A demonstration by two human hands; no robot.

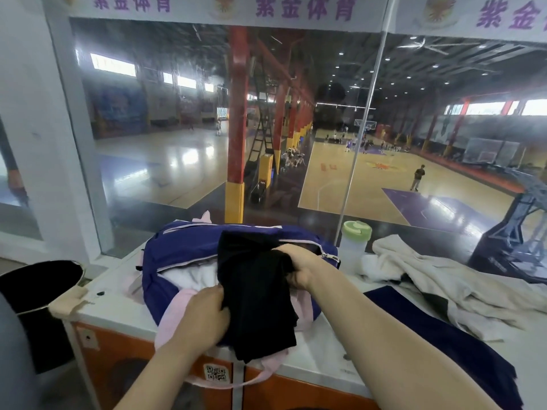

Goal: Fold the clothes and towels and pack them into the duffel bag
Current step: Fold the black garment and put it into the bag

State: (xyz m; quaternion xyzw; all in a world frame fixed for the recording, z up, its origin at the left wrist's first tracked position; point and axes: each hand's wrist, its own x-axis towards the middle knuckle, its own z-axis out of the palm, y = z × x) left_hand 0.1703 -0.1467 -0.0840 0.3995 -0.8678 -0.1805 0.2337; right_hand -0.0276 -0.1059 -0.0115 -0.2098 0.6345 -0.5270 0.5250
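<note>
Counter (340,355) first: a white top by the window, carrying the purple duffel bag (189,247), unzipped, with something white already inside. Cream towel (438,270) and a dark blue garment (450,329) lie unfolded to the right, well apart from the bag. Over the opening hangs a black garment (254,291), limp and light by the look of it, likely to slump unless held at the folded edges. Left hand (204,313) is closed on its near-left edge; right hand (299,270) is clenched on its right side, by the zip.
</note>
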